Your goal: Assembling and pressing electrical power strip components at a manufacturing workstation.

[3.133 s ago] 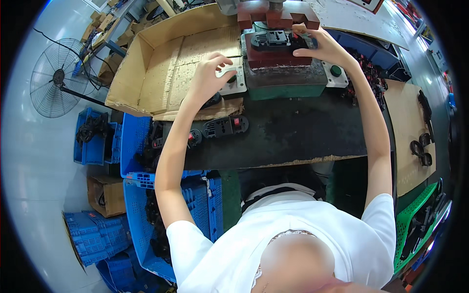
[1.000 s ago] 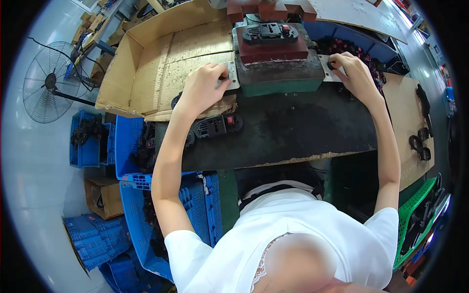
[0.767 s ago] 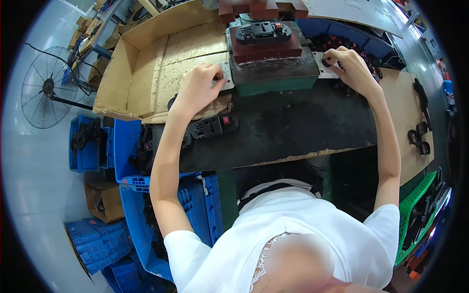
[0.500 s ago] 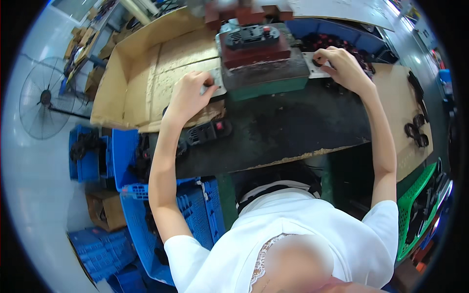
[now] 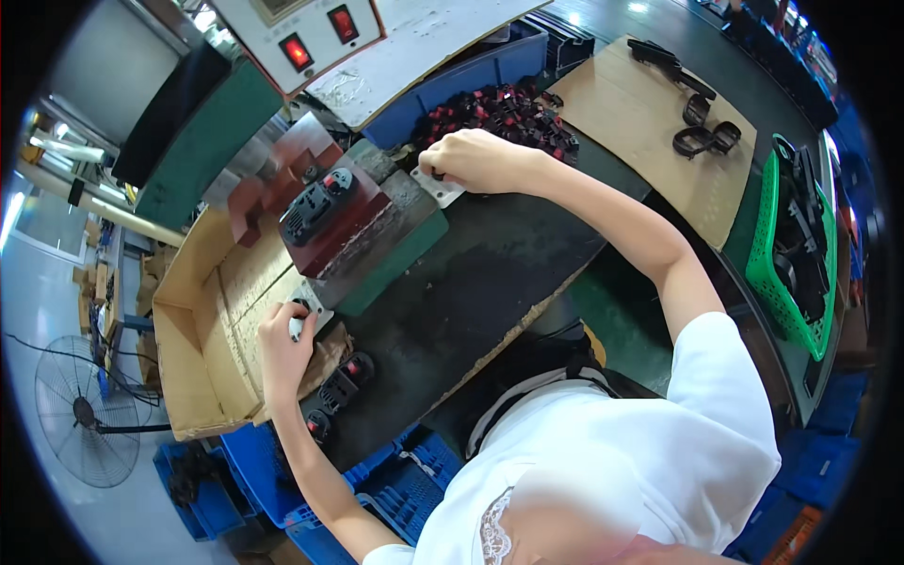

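Note:
My left hand [image 5: 285, 350] is closed round a small black-and-silver button on a metal plate [image 5: 321, 315] at the left of the press base. At the base's right side, my right hand [image 5: 476, 160] curls over a black button on a second metal plate [image 5: 439, 189]; its fingertips are partly hidden. Between the hands, a black plastic housing with a red part [image 5: 318, 204] lies on the dark red fixture block [image 5: 350, 235]. The block rests on a grey and green base [image 5: 400, 264]. Reddish-brown tooling blocks [image 5: 282, 179] stand just behind the housing.
An open cardboard box [image 5: 193, 363] lies left, two similar housings [image 5: 347, 379] near it. A blue bin of black and red parts [image 5: 499, 118] stands behind my right hand. Cardboard with black rings [image 5: 697, 141] and a green basket [image 5: 767, 250] are right. A switch box [image 5: 311, 38] is overhead.
The view has swung and tilted, so the bench now slants up to the right and the switch box shows. Both hands stay at their plates; the housing remains on the block.

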A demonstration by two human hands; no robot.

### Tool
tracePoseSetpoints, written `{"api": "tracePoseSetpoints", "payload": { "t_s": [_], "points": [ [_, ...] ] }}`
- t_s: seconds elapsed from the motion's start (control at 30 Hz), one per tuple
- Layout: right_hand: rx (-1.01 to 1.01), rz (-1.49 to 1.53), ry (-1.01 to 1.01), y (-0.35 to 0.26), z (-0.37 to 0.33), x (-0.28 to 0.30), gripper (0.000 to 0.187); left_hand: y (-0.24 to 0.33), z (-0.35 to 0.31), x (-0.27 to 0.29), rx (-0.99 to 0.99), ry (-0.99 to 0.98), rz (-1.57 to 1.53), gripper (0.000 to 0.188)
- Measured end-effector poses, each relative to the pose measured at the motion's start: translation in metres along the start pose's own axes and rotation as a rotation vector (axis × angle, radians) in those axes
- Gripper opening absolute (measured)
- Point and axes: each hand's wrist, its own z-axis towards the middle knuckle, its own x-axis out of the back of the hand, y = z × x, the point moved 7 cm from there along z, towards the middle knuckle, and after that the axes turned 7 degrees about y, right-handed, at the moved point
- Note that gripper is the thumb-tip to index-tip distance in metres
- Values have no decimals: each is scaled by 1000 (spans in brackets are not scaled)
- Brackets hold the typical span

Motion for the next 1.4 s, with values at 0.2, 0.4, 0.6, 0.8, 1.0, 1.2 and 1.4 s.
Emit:
{"api": "tracePoseSetpoints", "payload": {
  "t_s": [0.2,0.4,0.6,0.8,1.0,1.2,1.4],
  "points": [
    [42,-81,28,-3,10,-3,21,0,-1,0,29,-29,73,11],
    [47,24,91,-5,2,6,19,-6,2,1,46,2,73,15],
    [-35,194,272,-15,-23,9,18,-71,33,-3,319,231,-556,32],
    [-13,191,285,-14,-25,11,17,-4,100,-32,-11,-6,-214,64],
    [-41,174,314,-16,-25,9,15,-20,109,-44,95,136,-237,65],
    [-28,23,346,-24,-12,9,15,39,34,11,-243,513,-88,56],
    [278,301,344,-126,11,1,14,33,-60,88,-36,667,263,58]
  ]
}}
